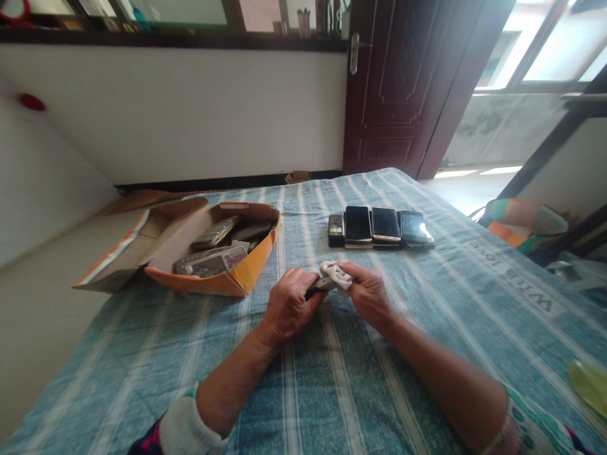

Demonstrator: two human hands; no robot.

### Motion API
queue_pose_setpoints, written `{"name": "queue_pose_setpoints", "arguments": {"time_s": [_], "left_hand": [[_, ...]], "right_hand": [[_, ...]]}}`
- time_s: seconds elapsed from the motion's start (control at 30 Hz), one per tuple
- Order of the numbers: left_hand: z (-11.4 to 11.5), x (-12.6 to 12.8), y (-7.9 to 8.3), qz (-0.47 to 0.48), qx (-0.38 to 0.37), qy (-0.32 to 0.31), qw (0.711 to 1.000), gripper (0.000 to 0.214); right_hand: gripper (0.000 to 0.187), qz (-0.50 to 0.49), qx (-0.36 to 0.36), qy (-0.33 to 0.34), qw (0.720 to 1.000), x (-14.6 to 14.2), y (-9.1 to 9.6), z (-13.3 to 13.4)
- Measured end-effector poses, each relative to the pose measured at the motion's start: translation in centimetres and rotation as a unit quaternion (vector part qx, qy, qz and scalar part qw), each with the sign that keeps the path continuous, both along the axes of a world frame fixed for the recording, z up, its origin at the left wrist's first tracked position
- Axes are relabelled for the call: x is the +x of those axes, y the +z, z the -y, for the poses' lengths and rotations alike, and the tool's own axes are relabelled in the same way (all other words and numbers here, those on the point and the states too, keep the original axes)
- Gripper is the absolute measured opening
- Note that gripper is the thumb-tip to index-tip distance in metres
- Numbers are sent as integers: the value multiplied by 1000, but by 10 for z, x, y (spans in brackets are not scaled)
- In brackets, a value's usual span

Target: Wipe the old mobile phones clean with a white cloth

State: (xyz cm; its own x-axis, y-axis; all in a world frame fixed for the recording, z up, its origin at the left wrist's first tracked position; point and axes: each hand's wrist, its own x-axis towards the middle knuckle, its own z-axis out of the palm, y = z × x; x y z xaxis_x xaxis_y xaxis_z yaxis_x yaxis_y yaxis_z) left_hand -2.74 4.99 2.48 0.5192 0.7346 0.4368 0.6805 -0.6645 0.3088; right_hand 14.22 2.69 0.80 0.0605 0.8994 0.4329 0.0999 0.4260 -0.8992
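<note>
My left hand (290, 303) is closed around a small dark and grey mobile phone (325, 285), which it mostly covers. A crumpled white cloth (336, 274) is pinched in my right hand (372, 294) and pressed against the phone's far end. Beyond my hands, mobile phones lie side by side in a row: a small keypad phone (336, 229), a black touchscreen phone (358, 224), a gold-edged one (386, 224) and a glossy one (416, 227) reflecting light. More seem to lie beneath them. To the left, an open orange cardboard box (258, 268) holds several old phones (217, 232).
A blue striped cloth (327, 392) covers the surface under everything. The box's raised lid (128, 243) leans out to the left. At the right edge lies a yellow-green object (589, 385), near a colourful bag (516, 221). A dark red door (398, 82) stands behind.
</note>
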Motion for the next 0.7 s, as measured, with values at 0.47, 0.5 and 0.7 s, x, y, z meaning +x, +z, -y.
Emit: {"name": "queue_pose_setpoints", "arguments": {"time_s": [0.47, 0.5, 0.7], "left_hand": [[1, -1, 9, 173, -77, 32, 981, 12], [1, -2, 10, 183, -80, 35, 979, 12], [1, 0, 9, 190, -64, 28, 979, 13]], "right_hand": [[36, 270, 118, -67, 953, 12, -19, -5], [35, 267, 115, -70, 954, 13, -19, -6], [37, 175, 144, -85, 970, 11, -15, -7]]}}
